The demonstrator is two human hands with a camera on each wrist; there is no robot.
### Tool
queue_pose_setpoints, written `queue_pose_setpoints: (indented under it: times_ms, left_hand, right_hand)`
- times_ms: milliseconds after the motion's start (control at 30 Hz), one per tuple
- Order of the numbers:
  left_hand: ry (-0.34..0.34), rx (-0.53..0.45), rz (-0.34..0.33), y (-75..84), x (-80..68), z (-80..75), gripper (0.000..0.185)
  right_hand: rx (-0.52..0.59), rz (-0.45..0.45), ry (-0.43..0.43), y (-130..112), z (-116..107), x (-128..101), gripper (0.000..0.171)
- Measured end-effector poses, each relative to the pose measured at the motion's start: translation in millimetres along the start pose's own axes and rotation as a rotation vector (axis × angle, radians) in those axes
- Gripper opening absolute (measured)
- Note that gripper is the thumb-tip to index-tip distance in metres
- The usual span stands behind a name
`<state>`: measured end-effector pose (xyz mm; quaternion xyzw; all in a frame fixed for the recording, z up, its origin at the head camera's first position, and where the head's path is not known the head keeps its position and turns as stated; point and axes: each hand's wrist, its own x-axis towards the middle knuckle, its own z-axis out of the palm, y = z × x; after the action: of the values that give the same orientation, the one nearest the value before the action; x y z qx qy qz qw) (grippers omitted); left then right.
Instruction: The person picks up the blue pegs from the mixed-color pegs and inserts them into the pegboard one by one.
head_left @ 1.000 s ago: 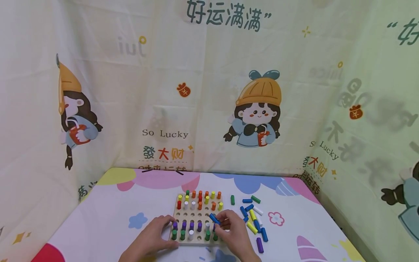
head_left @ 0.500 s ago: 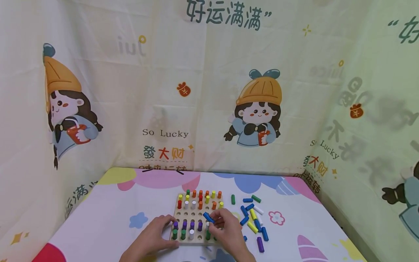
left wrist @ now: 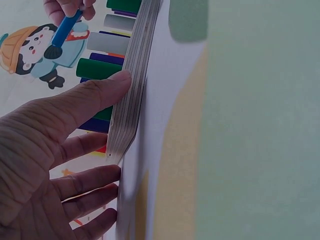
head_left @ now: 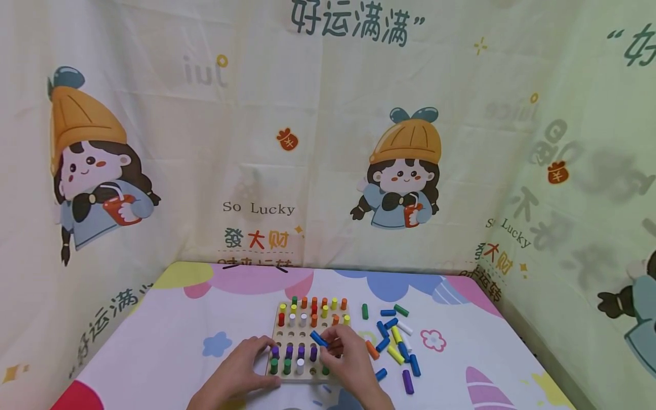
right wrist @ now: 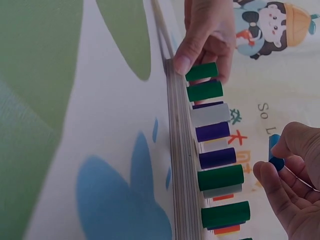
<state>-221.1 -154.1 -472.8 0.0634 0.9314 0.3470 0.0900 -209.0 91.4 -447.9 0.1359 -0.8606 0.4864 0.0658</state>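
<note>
A wooden peg board (head_left: 287, 334) lies on the table, studded with upright coloured pegs. My right hand (head_left: 342, 348) hovers over the board's middle and pinches a blue peg (head_left: 319, 339), also seen as the blue peg (right wrist: 275, 152) in the right wrist view and the blue peg (left wrist: 66, 28) in the left wrist view. My left hand (head_left: 245, 364) rests at the board's near left corner. Its thumb (left wrist: 95, 92) presses the layered edge of the board (left wrist: 132, 85) beside a green peg (left wrist: 97, 68). Green, white and purple pegs (right wrist: 214, 131) stand along the near rows.
Loose pegs (head_left: 397, 341) in blue, yellow, green, white, orange and purple lie scattered on the patterned tablecloth (head_left: 169, 336) right of the board. Printed fabric walls (head_left: 328, 142) close in the back and both sides.
My right hand has carried the blue peg leftward, from the board's right side toward its middle. An orange loose peg it covered now shows. The left hand has stayed put.
</note>
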Motion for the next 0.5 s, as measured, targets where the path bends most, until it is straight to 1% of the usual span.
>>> queue_pose_setpoints:
  times_ms: [500]
  left_hand:
    - [-0.012,-0.015,0.011,-3.0,0.4,-1.8,0.064]
  right_hand:
    - [0.007,-0.012,-0.035,0,12,8,0.020]
